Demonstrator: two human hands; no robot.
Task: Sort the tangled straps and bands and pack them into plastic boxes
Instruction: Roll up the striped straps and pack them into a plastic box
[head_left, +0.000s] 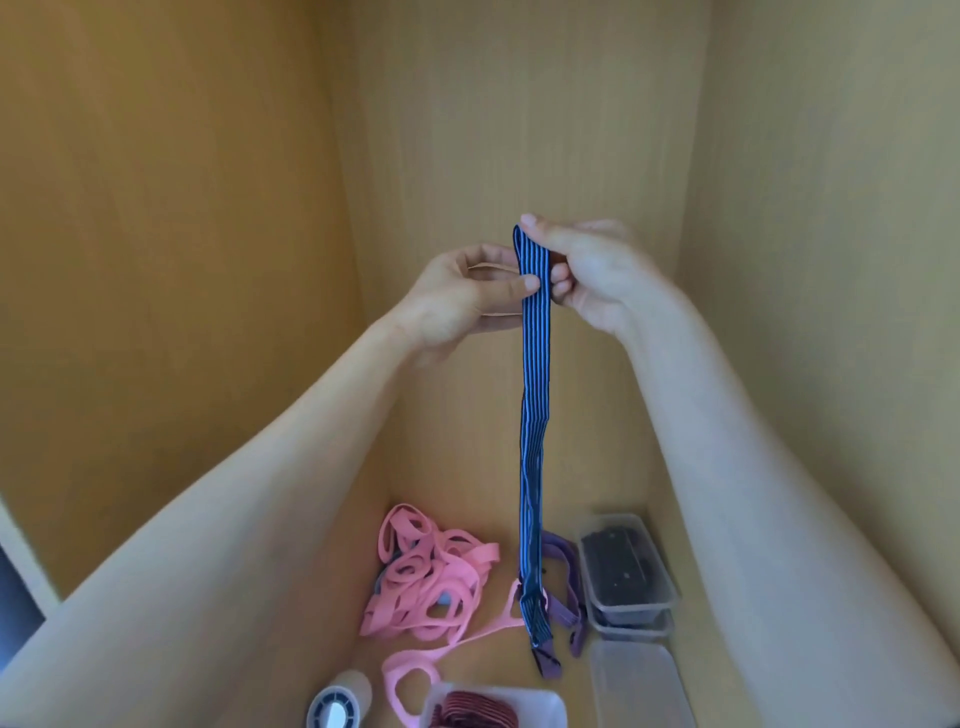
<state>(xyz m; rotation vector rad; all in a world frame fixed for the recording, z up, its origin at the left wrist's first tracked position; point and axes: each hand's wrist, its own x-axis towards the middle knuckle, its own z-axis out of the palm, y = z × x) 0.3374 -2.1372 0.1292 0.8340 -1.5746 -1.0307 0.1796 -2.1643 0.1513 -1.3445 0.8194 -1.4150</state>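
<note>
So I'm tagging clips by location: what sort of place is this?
Likely inside a wooden cupboard or shelf corner at home: plain wood panels close around, with loose pink bands and plastic boxes on its floor.

The person's two forearms were bare — no sleeves, watch or rings showed — and the left hand (457, 296) and right hand (597, 275) wore no gloves.

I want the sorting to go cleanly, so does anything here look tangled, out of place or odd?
Yes. The pink bands lie in a knotted heap on the surface, one loop trailing toward the box of red bands. The purple strap sprawls loose beside the stacked boxes. The blue striped band, held up by both hands, hangs straight.
</note>
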